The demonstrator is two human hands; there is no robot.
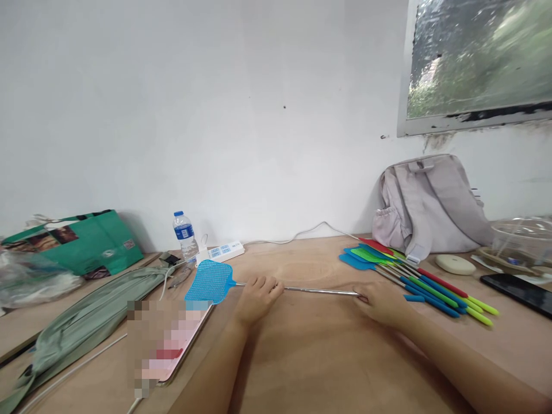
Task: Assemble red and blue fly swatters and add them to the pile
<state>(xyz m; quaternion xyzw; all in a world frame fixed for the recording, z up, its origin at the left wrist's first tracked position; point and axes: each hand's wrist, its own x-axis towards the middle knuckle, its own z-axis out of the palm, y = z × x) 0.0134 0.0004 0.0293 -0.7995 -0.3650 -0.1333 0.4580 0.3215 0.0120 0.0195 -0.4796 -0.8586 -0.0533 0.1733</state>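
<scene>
A blue fly swatter [210, 280] with a mesh head and a thin metal rod spans the middle of the view, its head to the left. My left hand [259, 296] is closed around the rod close to the head. Farther along, my right hand [382, 302] grips the handle end, and a bit of blue handle sticks out beyond it. To the right of that hand lies a pile of fly swatters [435, 290] with blue, green, red and yellow parts, their heads pointing away to the left.
At left are a green bag [97, 241], a grey-green cloth pouch [99, 319] and a pink-screened device [176, 345] on a cable. A water bottle [184, 233] and power strip [222, 252] stand by the wall. A backpack [426, 201], white case [455, 264] and black phone [517, 290] sit right.
</scene>
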